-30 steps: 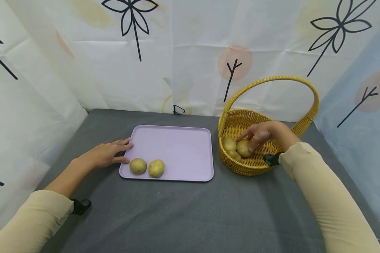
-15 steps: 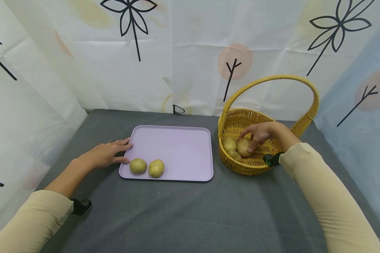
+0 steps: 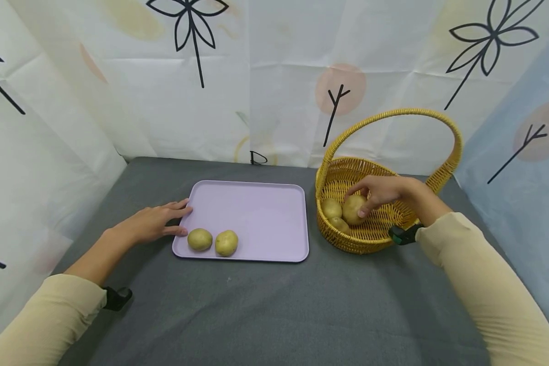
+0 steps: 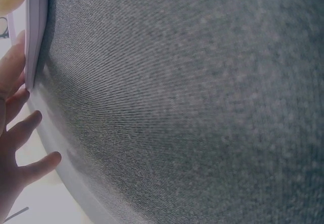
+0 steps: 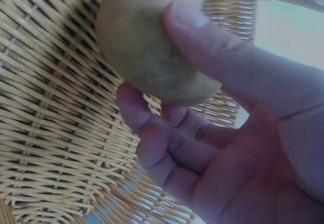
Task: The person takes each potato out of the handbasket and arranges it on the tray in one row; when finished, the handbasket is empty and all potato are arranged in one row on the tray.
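Observation:
My right hand point(image 3: 378, 192) reaches into the yellow wicker basket point(image 3: 361, 247) and grips a potato point(image 3: 354, 209) between thumb and curled fingers. In the right wrist view the thumb lies along one side of that potato point(image 5: 147, 46), with fingertips against its other side. Two more potatoes sit beside it in the basket, an upper one point(image 3: 331, 208) and a lower one point(image 3: 340, 225). At the left end of the lilac tray point(image 3: 256, 213), my left hand point(image 3: 151, 223) rests with spread fingers on the rim. Two potatoes lie on the tray near its front left corner, one point(image 3: 199, 239) left of the other point(image 3: 226, 243).
A tall arched handle point(image 3: 393, 115) rises over the basket. Grey cloth point(image 3: 265, 305) covers the table, and a patterned white curtain point(image 3: 279, 112) hangs behind it. The tray stands left of the basket with a narrow strip of cloth between them.
My right hand has closed its grip on the potato and tilted it slightly, while the right wrist and sleeve have shifted right. The left hand and tray have stayed put.

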`<control>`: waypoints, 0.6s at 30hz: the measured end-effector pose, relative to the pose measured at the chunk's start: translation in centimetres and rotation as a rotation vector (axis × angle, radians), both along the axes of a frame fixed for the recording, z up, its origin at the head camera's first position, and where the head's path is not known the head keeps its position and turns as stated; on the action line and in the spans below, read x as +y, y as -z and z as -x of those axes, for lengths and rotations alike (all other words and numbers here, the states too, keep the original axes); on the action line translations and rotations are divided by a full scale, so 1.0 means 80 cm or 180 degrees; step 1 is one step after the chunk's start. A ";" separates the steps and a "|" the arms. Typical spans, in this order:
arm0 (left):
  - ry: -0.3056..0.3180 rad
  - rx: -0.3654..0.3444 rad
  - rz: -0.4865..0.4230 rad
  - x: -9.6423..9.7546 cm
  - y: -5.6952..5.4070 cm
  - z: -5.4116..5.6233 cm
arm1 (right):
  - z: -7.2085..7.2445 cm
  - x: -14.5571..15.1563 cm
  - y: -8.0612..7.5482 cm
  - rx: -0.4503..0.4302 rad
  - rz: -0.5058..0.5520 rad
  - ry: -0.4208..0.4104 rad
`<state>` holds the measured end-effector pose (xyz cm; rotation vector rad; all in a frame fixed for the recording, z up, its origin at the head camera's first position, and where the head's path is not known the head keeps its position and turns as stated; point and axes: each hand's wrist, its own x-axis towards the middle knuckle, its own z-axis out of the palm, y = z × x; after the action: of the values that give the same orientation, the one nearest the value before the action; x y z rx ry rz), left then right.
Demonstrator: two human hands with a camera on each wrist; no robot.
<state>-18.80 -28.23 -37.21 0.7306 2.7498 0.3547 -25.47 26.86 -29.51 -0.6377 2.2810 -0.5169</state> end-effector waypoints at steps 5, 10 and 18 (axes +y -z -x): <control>-0.0001 -0.0009 0.0007 0.002 -0.002 0.001 | -0.013 0.012 -0.013 0.0194 0.0252 0.0040; 0.0036 0.0013 0.0017 0.004 -0.002 0.002 | -0.025 0.022 -0.027 0.0155 0.0582 0.0143; 0.0060 0.0025 0.0014 0.004 -0.001 0.001 | -0.043 -0.003 -0.042 0.0029 0.0965 -0.0106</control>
<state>-18.92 -27.93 -37.16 0.7579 2.7483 0.3424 -22.01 26.60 -26.18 -0.8244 2.2150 -0.8546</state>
